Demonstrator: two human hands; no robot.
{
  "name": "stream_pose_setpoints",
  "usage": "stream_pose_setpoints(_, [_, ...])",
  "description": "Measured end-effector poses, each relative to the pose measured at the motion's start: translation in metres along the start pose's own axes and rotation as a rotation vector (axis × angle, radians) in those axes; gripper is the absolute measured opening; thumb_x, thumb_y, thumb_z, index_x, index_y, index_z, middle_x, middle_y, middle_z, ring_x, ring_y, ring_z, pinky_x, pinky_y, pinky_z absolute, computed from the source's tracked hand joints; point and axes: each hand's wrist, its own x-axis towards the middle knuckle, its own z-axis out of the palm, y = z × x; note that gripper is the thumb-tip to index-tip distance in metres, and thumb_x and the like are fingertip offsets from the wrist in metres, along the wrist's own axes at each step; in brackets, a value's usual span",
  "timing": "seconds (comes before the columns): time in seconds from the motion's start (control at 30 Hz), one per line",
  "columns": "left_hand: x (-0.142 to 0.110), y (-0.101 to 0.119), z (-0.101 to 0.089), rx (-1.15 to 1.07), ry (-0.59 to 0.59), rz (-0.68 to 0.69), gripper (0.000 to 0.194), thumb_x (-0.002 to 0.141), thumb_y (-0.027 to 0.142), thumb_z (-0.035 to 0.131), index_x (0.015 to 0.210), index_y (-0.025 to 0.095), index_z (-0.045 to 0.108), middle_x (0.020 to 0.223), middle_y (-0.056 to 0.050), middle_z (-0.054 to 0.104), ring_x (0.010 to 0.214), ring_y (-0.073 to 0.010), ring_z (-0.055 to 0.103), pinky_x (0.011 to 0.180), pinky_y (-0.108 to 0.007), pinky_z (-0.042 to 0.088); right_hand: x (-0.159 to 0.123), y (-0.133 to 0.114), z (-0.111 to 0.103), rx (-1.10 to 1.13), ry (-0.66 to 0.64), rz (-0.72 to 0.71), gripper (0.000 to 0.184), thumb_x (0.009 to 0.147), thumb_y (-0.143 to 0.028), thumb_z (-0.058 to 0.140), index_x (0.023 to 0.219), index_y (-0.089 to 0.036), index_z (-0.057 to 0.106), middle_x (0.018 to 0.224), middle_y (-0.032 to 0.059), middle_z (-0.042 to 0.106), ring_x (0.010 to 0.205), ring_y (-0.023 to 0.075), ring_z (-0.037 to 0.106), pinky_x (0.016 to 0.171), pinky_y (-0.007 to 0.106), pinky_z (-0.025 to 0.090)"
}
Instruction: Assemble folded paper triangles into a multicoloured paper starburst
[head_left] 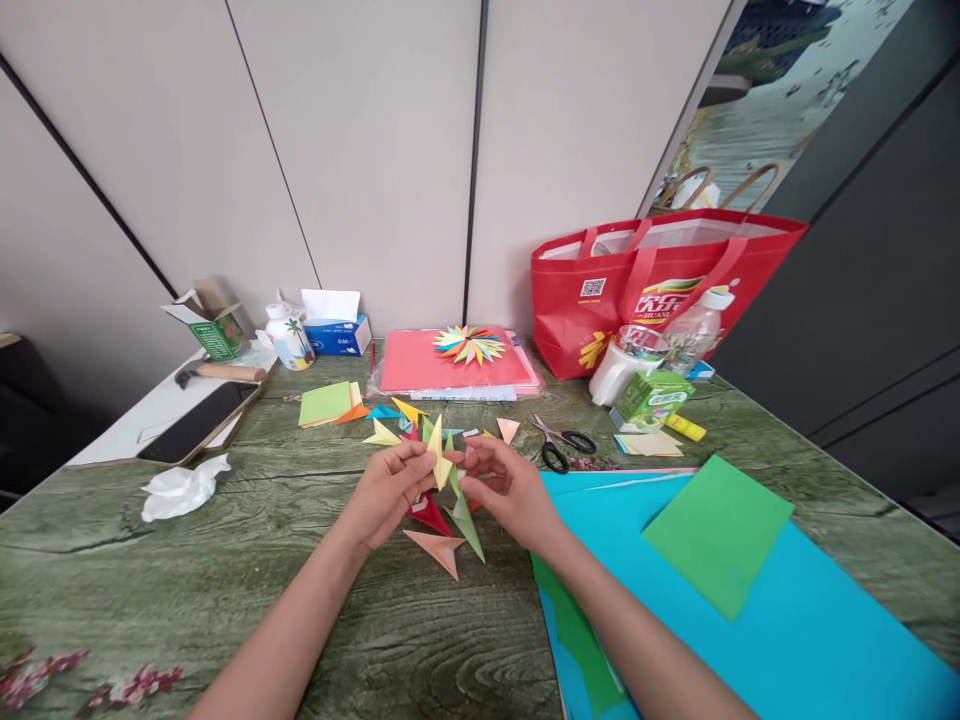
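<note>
Pinched between the thumb and fingers of my left hand (395, 486) is a pale yellow folded-paper piece (441, 455), pointed at its ends. My right hand (511, 492) is close beside it on the right, fingers bent and thumb apart, with nothing visible in its grasp. Whether a right fingertip touches the yellow piece I cannot tell. Below and behind the hands lie several folded pieces in mixed colours, among them a peach one (439, 550), a light green one (467, 525) and a red one (431, 514). My hands partly hide this group.
Black-handled scissors (559, 441) lie right of the hands. A blue sheet (750, 640) bears a green square (720, 535). A multicoloured paper ring (469, 345) rests on packaged red paper (409, 362). A red bag (574, 320), a mug (616, 375) and a phone (199, 422) stand or lie around.
</note>
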Motion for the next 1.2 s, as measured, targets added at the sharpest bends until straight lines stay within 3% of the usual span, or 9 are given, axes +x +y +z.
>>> stream_pose_setpoints(0.17, [0.0,-0.006,0.002,-0.029,0.003,0.023,0.015,0.066,0.023,0.068,0.076,0.014,0.061,0.083,-0.008,0.068,0.081,-0.018,0.062,0.078,-0.03,0.047,0.002,0.001,0.002,0.34,0.004,0.206,0.044,0.061,-0.029,0.07,0.099,-0.019,0.051,0.084,0.0017,0.055,0.076,0.0154,0.058,0.061,0.032,0.055])
stream_pose_setpoints(0.33, [-0.002,-0.003,0.005,-0.007,0.025,0.026,0.016,0.065,0.025,0.069,0.076,0.015,0.064,0.083,-0.007,0.068,0.074,-0.0158,0.062,0.074,-0.028,0.047,0.003,-0.002,-0.001,0.453,0.044,0.282,0.044,0.056,-0.026,0.074,0.095,-0.017,0.056,0.083,0.0015,0.058,0.072,0.0136,0.058,0.065,0.031,0.053])
stream_pose_setpoints(0.43, [-0.002,-0.002,0.005,0.012,0.029,0.067,0.017,0.067,0.026,0.067,0.08,0.015,0.066,0.086,-0.007,0.068,0.075,-0.0154,0.061,0.075,-0.028,0.047,0.004,-0.002,-0.005,0.515,0.071,0.277,0.043,0.058,-0.027,0.074,0.097,-0.018,0.057,0.086,0.0018,0.06,0.075,0.0135,0.059,0.068,0.03,0.052])
stream_pose_setpoints(0.63, [0.002,-0.012,0.002,0.088,0.173,0.128,0.012,0.065,0.026,0.069,0.072,0.016,0.066,0.069,-0.001,0.066,0.062,-0.0112,0.059,0.065,-0.024,0.047,0.005,-0.002,-0.006,0.554,0.087,0.228,0.041,0.061,-0.027,0.072,0.099,-0.02,0.06,0.093,0.0044,0.063,0.082,0.016,0.06,0.071,0.029,0.049])
stream_pose_setpoints(0.9, [0.002,-0.015,0.004,0.149,0.189,0.149,0.015,0.065,0.028,0.068,0.073,0.017,0.065,0.07,0.0,0.066,0.061,-0.0118,0.059,0.064,-0.025,0.048,0.004,0.0,-0.003,0.454,0.153,0.183,0.034,0.061,-0.025,0.071,0.093,-0.021,0.062,0.089,0.0032,0.065,0.085,0.0168,0.059,0.073,0.029,0.049])
stream_pose_setpoints(1.2, [0.001,-0.013,0.009,0.239,0.182,0.144,0.02,0.063,0.03,0.069,0.074,0.014,0.065,0.072,-0.003,0.068,0.062,-0.0144,0.06,0.063,-0.026,0.049,0.003,0.0,0.0,0.373,0.13,0.126,0.032,0.065,-0.027,0.068,0.096,-0.02,0.06,0.089,0.0045,0.065,0.084,0.0173,0.059,0.07,0.029,0.048])
